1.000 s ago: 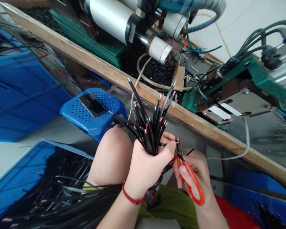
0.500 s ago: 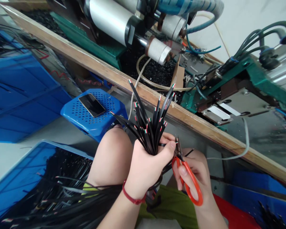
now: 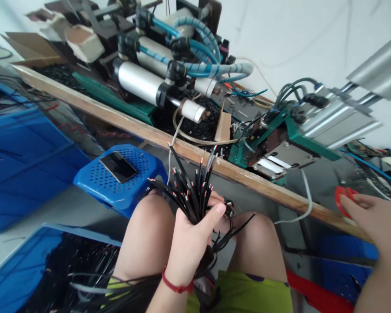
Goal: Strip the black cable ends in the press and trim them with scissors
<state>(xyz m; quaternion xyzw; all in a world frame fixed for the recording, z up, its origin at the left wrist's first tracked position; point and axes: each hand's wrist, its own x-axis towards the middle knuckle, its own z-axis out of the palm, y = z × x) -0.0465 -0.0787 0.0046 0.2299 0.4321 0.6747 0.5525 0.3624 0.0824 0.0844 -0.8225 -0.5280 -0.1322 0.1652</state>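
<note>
My left hand (image 3: 190, 239) is closed around a bundle of black flat cables (image 3: 190, 191) whose ends show red, white and green cores and fan upward above my knees. A red string bracelet circles that wrist. My right hand (image 3: 376, 221) is far out at the right over the bench edge, holding the red-handled scissors (image 3: 343, 201) by a handle loop; the blades are hidden.
A wooden rail (image 3: 195, 153) edges the bench, with a green machine (image 3: 273, 130), silver cylinders and blue hoses behind it. A phone (image 3: 117, 166) lies on a blue perforated stool (image 3: 117, 182). A blue crate (image 3: 35, 269) of black cables sits lower left.
My right hand has carried the scissors away from the bundle, out to the right over the bench. The view has tilted up. My left hand keeps its grip on the cables.
</note>
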